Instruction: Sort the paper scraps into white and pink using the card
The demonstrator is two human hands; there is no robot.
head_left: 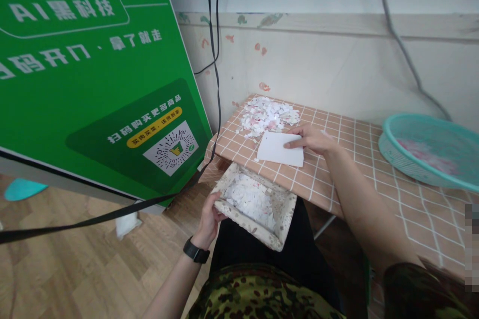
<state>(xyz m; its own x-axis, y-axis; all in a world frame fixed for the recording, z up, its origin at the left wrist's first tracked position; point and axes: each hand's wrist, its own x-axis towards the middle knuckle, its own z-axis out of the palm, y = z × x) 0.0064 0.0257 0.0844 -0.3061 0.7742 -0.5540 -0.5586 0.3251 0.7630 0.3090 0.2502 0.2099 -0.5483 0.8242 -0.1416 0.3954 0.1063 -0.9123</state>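
My left hand (pixel 210 217) grips the left edge of a shallow patterned box (pixel 245 227), held below the front edge of the table. Inside the box lies a heap of small white paper scraps (pixel 249 197), a few with pink or red marks. A flat white card (pixel 279 148) is pinched between the thumb and fingers of my right hand (pixel 309 139), low over the tabletop. Just behind the card, a pile of torn paper scraps (pixel 267 114), mostly white with some pink, is spread on the table. A few loose bits lie close to the card's left edge.
A checked brown cloth covers the table (pixel 337 134). On its right stands a turquoise plastic basket (pixel 411 174) with pinkish bits inside. A green cabinet (pixel 93 70) fills the left side. A black strap (pixel 149 204) crosses in front of it, and cables hang by the wall.
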